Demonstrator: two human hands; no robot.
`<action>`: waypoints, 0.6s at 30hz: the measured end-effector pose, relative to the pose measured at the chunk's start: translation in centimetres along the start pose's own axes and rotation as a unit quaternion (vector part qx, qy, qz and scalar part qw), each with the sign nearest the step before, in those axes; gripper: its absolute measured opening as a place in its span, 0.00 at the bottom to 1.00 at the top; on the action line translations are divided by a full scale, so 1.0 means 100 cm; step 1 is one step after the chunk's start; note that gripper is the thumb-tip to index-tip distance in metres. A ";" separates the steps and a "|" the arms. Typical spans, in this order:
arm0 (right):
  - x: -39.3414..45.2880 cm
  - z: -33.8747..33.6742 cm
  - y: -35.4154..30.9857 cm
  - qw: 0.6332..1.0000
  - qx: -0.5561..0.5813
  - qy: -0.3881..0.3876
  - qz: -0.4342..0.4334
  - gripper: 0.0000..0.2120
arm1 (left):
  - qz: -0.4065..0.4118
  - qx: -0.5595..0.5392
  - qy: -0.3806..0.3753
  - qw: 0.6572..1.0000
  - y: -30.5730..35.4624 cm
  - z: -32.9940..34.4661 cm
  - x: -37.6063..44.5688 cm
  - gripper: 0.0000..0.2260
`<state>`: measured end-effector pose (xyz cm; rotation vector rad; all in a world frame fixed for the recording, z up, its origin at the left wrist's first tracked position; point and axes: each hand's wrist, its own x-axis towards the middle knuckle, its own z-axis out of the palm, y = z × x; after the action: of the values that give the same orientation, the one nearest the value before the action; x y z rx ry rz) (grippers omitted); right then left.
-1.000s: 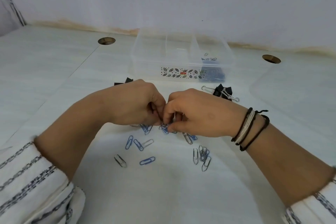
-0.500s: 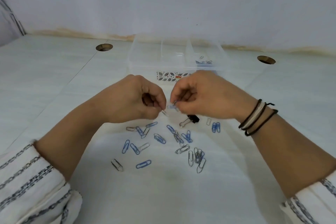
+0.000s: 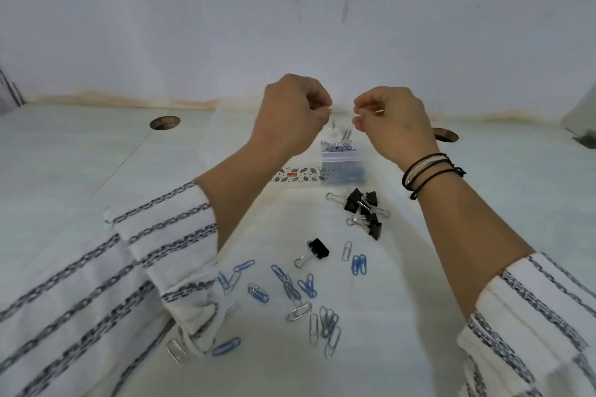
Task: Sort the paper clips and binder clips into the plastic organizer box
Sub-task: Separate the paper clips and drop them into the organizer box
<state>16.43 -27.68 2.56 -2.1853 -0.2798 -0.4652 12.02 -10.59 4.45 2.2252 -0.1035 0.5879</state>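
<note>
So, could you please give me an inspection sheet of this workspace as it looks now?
Surface: white table, two round holes.
Job's things: clear box holding paper clips in a right compartment; loose clips near the front; binder clips beside the box, one apart.
Clutter: nothing seen.
Grips: left hand and right hand raised over the box, fingers curled; contents too small to tell.
Cables: nothing seen.
Surroundings: white wall, stained base.

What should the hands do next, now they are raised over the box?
Probably let go, so whatever they pinch drops in. Both the left hand and right hand hover over the box compartment that already holds paper clips; what the fingertips hold is too small to tell.
</note>
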 end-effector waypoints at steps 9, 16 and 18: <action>-0.049 -0.026 -0.050 0.984 0.019 -0.171 -0.052 0.16 | 0.029 0.081 -0.200 0.976 -0.020 -0.058 -0.060 0.06; -0.112 -0.008 -0.070 0.825 -0.161 -0.522 -0.146 0.15 | -0.025 0.149 -0.418 0.896 -0.048 -0.081 -0.110 0.24; -0.118 -0.004 -0.072 0.800 -0.207 -0.545 -0.143 0.24 | -0.021 0.168 -0.447 0.878 -0.049 -0.086 -0.112 0.28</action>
<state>3.10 -24.06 2.96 -2.6266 -1.2333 0.7289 0.11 -2.26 0.86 2.6571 -0.4478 -0.5357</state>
